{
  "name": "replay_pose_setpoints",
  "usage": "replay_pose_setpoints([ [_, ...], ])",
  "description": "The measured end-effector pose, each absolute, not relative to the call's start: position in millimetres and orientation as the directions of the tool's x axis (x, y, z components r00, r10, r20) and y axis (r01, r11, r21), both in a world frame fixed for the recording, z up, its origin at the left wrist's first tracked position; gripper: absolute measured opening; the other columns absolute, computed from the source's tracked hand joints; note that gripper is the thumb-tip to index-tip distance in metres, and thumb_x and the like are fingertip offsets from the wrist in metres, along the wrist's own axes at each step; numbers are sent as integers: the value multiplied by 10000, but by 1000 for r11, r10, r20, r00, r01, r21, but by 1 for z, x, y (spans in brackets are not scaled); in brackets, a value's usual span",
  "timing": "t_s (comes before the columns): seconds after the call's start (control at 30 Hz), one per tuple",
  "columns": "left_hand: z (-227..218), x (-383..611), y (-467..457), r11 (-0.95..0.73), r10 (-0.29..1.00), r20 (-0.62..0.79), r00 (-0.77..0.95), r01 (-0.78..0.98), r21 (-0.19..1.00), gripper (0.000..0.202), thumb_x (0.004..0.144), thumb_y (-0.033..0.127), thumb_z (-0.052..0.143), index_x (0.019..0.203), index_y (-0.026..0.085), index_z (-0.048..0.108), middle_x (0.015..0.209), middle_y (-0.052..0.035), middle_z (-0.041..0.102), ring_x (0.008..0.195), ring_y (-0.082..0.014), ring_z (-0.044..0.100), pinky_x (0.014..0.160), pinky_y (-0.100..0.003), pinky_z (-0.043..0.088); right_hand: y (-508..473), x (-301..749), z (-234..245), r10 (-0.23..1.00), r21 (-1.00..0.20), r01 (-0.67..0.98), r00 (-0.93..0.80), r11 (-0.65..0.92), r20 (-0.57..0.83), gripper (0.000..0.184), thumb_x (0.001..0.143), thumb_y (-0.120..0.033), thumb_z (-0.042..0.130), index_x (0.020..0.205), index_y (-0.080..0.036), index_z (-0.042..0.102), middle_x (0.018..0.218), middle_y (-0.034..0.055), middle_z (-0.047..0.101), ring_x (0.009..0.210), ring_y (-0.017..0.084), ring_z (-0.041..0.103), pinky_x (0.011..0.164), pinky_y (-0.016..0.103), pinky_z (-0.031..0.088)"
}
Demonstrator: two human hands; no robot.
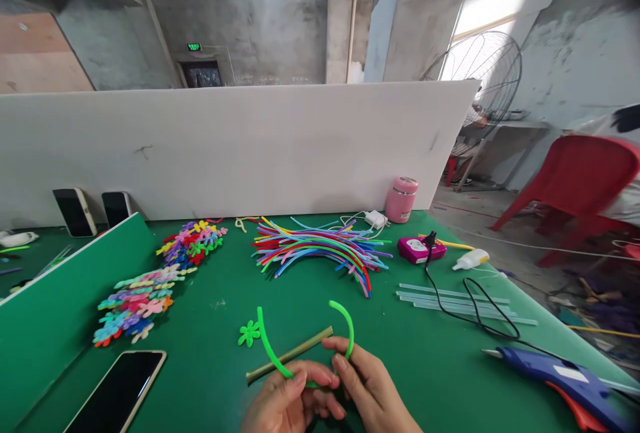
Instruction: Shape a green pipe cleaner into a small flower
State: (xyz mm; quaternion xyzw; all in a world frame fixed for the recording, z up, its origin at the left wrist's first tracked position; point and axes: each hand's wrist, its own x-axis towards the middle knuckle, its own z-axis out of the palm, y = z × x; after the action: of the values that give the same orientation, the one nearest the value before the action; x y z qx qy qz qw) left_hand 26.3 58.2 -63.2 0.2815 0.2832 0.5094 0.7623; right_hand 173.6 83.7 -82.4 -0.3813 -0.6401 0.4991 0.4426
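Both my hands meet at the bottom middle, over the green table [430,366]. My left hand [287,403] is closed, pinching a bright green pipe cleaner [267,346] that curves up in a U. My right hand [367,386] is closed on the other end of the same pipe cleaner, which arches over its fingers. An olive-green stick [290,355] lies slanted under the pipe cleaner, its lower end at my left hand. A small green felt flower [249,333] lies just left of them on the table.
A bundle of coloured pipe cleaners [320,250] lies mid-table, piles of felt flowers [150,286] to the left. A phone [117,393] rests bottom left. A blue glue gun [560,373], glue sticks [460,300], a glue bottle [470,259] and a pink cup [401,198] are at right. A white board [225,146] stands behind.
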Motion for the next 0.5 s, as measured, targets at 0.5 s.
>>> replay_pose_setpoints([
  [0.5, -48, 16, 61, 181, 972, -236, -14, -598, 781, 134, 638, 262, 698, 649, 140, 643, 523, 12, 572, 445, -91, 501, 469, -209, 362, 110, 190, -73, 976, -986, -121, 199, 119, 93, 449, 759, -463, 514, 1072, -143, 489, 599, -25, 432, 498, 107, 379, 434, 208, 321],
])
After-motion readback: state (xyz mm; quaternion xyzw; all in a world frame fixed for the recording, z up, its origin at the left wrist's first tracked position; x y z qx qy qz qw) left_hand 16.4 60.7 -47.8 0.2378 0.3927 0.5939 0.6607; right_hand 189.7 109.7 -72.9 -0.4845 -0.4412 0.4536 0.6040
